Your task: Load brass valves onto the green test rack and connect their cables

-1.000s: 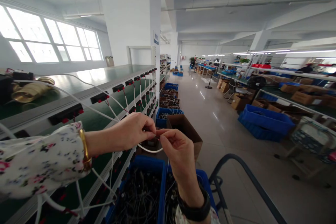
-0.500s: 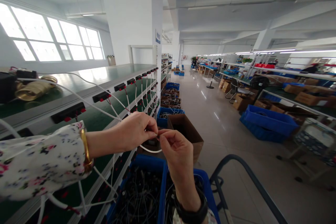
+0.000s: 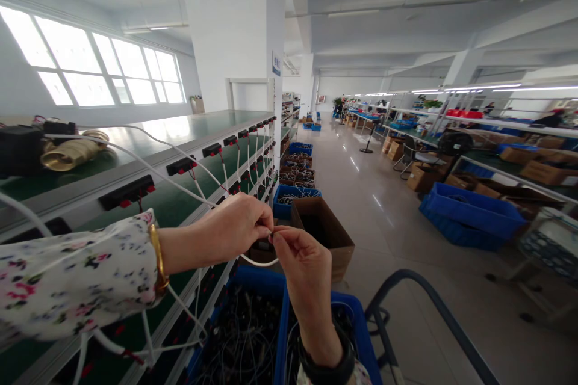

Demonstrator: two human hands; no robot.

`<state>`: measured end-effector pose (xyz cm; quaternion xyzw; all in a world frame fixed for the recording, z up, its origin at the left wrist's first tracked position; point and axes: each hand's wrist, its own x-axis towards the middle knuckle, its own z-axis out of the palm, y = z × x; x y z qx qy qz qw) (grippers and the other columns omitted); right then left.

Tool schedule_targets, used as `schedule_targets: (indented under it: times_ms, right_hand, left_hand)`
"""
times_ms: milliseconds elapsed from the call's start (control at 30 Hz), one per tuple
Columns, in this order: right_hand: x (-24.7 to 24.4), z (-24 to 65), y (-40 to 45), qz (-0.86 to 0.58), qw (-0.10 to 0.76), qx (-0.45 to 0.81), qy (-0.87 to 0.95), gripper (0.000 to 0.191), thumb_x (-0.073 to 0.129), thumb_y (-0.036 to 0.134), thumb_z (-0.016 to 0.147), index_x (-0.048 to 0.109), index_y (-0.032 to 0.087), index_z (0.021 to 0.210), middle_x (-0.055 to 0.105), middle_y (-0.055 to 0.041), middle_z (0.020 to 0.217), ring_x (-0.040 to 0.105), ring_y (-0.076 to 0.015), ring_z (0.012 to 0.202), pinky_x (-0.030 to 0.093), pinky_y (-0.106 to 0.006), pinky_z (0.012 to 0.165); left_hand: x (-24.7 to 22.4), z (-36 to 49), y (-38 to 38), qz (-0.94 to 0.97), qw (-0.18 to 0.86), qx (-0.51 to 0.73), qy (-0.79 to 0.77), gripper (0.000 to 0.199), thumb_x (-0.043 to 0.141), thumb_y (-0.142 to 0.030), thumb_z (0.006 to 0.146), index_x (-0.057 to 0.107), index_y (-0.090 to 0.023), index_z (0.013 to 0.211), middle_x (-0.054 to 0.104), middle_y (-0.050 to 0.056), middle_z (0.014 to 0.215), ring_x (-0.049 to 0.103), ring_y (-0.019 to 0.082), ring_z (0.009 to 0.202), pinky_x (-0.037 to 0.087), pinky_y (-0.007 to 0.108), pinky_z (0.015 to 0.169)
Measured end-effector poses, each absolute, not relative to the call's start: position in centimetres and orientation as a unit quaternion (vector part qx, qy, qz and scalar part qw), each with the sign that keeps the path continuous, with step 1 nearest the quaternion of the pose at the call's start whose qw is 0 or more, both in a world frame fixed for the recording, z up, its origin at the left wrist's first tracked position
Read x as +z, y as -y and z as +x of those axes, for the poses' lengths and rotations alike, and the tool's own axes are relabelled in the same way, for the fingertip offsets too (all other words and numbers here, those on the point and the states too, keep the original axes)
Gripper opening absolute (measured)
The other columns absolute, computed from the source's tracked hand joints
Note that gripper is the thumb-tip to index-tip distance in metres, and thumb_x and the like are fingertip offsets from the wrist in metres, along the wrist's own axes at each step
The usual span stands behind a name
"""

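My left hand (image 3: 237, 222), its wrist in a gold bracelet, is closed in a pinch. Fingertip to fingertip with it, my right hand (image 3: 304, 261) also pinches, a black band on its wrist. Between them shows a tiny dark bit, too small to make out, at the end of a white cable (image 3: 258, 263) that loops below my fingers. On the shelf top at left lies a brass valve (image 3: 74, 150) with a black box-shaped actuator (image 3: 20, 147). A white lead (image 3: 135, 159) runs from there toward my left hand and passes behind it.
Black terminal blocks (image 3: 126, 191) with red tabs line the shelf edge (image 3: 90, 204). Below stand blue crates (image 3: 283, 319) full of dark parts and thin cables, with a cardboard box (image 3: 341, 252) beyond. A dark cart handle (image 3: 433, 301) curves up at right.
The view has shifted slightly, so the shelf and valve sit a little further right. Both hands stay together, and the dark bit between the fingertips shows more clearly.
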<state>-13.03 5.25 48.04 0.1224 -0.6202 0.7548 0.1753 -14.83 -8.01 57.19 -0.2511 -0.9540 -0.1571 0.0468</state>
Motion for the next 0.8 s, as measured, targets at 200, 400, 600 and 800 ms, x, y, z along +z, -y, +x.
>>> schedule_targets:
  times_ms: [200,400,600,800]
  right_hand:
    - [46.9,-13.6,-4.8,0.114,0.12,0.815,0.555,0.013,0.064,0.029,0.076,0.066,0.016,0.081,0.067,-0.0026,0.071,0.063,-0.0149,0.065,0.049,-0.024,0.059]
    - [46.5,-14.0,-5.0,0.128,0.11,0.818,0.55,0.015,0.066,0.03,0.075,0.062,0.016,0.077,0.062,-0.0001,0.065,0.059,-0.0131,0.062,0.046,-0.024,0.059]
    - [46.5,-14.2,-5.3,0.126,0.095,0.808,0.568,0.02,0.064,0.034,0.076,0.06,0.015,0.079,0.061,-0.0009,0.067,0.058,-0.0134,0.064,0.044,-0.024,0.06]
    - [46.5,-14.2,-5.2,0.135,0.09,0.803,0.574,0.023,0.061,0.038,0.078,0.059,0.015,0.079,0.06,-0.0016,0.068,0.057,-0.0133,0.064,0.043,-0.023,0.059]
  left_hand:
    - [57.1,-14.9,8.1,-0.258,0.052,-0.157,0.952,0.015,0.051,-0.023,0.074,0.064,-0.021,0.067,0.063,-0.003,0.065,0.055,0.012,0.065,0.035,0.024,0.065]
    - [56.9,-15.3,8.5,-0.261,0.047,-0.158,0.951,0.014,0.052,-0.024,0.074,0.065,-0.021,0.068,0.061,-0.002,0.063,0.053,0.012,0.061,0.034,0.024,0.061]
    - [56.5,-15.3,8.5,-0.27,0.059,-0.166,0.947,0.015,0.052,-0.023,0.076,0.064,-0.02,0.069,0.062,-0.002,0.067,0.054,0.013,0.067,0.035,0.025,0.065]
    - [56.1,-15.0,8.2,-0.272,0.073,-0.145,0.948,0.015,0.051,-0.02,0.078,0.063,-0.019,0.07,0.06,0.001,0.071,0.053,0.014,0.071,0.036,0.025,0.068]
